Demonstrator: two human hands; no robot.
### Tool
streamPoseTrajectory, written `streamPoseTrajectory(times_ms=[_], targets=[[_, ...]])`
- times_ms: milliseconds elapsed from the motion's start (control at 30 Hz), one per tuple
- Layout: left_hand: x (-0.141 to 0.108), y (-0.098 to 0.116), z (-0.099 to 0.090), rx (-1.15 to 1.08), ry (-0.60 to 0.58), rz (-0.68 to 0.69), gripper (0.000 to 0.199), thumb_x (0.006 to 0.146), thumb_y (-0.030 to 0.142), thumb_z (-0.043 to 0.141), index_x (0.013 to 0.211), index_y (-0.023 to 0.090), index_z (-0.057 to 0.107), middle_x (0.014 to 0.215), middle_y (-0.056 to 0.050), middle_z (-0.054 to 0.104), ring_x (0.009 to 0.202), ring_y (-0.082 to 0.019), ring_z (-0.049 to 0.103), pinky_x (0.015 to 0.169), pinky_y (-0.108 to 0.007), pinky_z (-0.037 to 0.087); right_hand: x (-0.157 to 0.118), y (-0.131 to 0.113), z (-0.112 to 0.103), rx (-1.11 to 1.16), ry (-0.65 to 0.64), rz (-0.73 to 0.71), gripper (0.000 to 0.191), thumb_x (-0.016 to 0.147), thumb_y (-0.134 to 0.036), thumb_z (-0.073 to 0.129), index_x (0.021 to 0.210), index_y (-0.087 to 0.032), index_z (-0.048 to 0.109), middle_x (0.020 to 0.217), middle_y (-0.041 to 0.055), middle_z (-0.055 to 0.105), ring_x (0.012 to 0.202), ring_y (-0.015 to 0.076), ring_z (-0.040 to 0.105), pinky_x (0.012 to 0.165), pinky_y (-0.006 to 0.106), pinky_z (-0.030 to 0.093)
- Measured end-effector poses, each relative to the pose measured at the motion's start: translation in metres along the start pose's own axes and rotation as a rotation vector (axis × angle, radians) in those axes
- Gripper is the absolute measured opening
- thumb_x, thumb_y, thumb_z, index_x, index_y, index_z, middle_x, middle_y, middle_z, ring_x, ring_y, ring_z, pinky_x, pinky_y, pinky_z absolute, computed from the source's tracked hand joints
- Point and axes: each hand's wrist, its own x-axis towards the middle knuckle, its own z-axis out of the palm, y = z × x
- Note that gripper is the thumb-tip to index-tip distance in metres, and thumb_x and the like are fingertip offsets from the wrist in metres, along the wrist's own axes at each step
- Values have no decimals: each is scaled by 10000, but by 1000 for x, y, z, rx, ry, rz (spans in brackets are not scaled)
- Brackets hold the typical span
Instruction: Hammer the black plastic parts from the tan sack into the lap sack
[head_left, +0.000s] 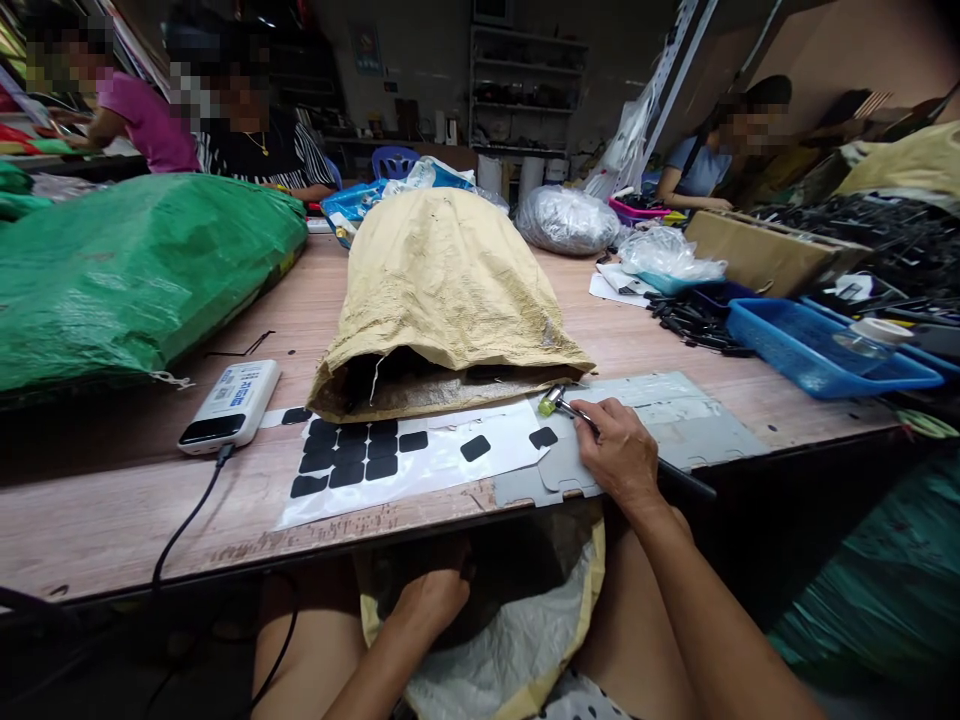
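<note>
A small hammer (561, 402) with a yellow-green tip and a dark handle lies in my right hand (619, 450), whose fingers are wrapped round it. This hand is over a grey board (667, 410) at the table's front edge. Below the table, my left hand (439, 592) is inside the mouth of an open yellow sack (596, 560) between my legs. Its fingers look curled, but shadow hides what they hold, if anything. Beside the board, a white sheet (442, 475) carries several black rounded-square pads (347, 472).
A full tan sack (450, 270) lies mouth-forward on the table. A green sack (150, 260) and a white power bank (231, 405) with a cable are at left. Blue trays (817, 365) and black parts (697, 325) lie at right. Several people sit further back.
</note>
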Motion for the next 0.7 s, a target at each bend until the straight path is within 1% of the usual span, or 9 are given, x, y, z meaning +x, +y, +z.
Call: streamPoseTrajectory(times_ms=[67, 133, 200, 300, 367, 433, 500, 600, 700], targets=[[-8, 3, -6, 43, -34, -29, 355, 888, 259, 536, 1214, 274, 676, 1229, -126, 701, 1113, -335, 662, 857, -417, 496, 0, 0, 0, -2, -4, 0, 270, 929, -262, 549, 1146, -274, 709, 918, 29, 642, 893, 207, 550, 767, 319, 380], [-22, 15, -23, 34, -94, 48, 272, 847, 266, 598, 1082, 270, 736, 1085, -97, 748, 1021, -320, 687, 809, -386, 493, 0, 0, 0, -5, -12, -1, 274, 929, -258, 548, 1153, -273, 706, 928, 29, 644, 897, 206, 547, 772, 320, 380], [-35, 36, -50, -48, -201, 265, 181, 809, 322, 676, 957, 274, 768, 935, -42, 764, 901, -267, 695, 748, -324, 481, 0, 0, 0, -10, -16, 0, 273, 932, -258, 549, 1156, -272, 704, 937, 28, 645, 898, 204, 544, 773, 320, 379], [-37, 72, -101, -254, -320, 589, 234, 863, 424, 660, 1011, 276, 765, 860, 19, 761, 752, -171, 665, 654, -244, 455, 0, 0, 0, -21, -13, 2, 262, 933, -266, 556, 1147, -272, 707, 934, 25, 641, 889, 199, 539, 765, 319, 371], [-17, 92, -132, -260, -114, 629, 250, 925, 401, 578, 1004, 248, 759, 887, 6, 759, 772, -162, 660, 681, -240, 463, 0, 0, 1, -21, -7, 4, 258, 931, -268, 564, 1144, -275, 709, 932, 22, 640, 887, 196, 538, 763, 315, 367], [17, 104, -157, -180, 248, 550, 270, 944, 378, 539, 1029, 233, 751, 963, -23, 754, 840, -179, 662, 747, -261, 480, -1, 0, 2, -15, -3, 4, 257, 928, -267, 571, 1145, -280, 708, 933, 17, 641, 894, 193, 540, 768, 309, 366], [56, 110, -172, -37, 477, 434, 287, 962, 337, 500, 1104, 231, 725, 1096, -51, 730, 954, -201, 665, 820, -283, 493, -1, 1, 2, -8, -1, 4, 256, 927, -260, 575, 1146, -282, 706, 939, 13, 643, 900, 190, 541, 769, 305, 367], [102, 113, -181, 197, 558, 286, 295, 957, 305, 486, 1137, 235, 709, 1194, -85, 685, 1029, -252, 665, 840, -333, 506, 0, 1, 1, 0, -6, 6, 255, 925, -253, 578, 1144, -283, 704, 942, 9, 645, 897, 187, 541, 763, 304, 367], [122, 116, -183, 264, 551, 227, 258, 923, 260, 518, 1050, 194, 733, 1168, -131, 680, 1019, -307, 673, 820, -381, 507, 0, 1, 0, 0, -13, 8, 250, 926, -254, 579, 1138, -283, 707, 930, 11, 642, 889, 189, 541, 760, 304, 367]])
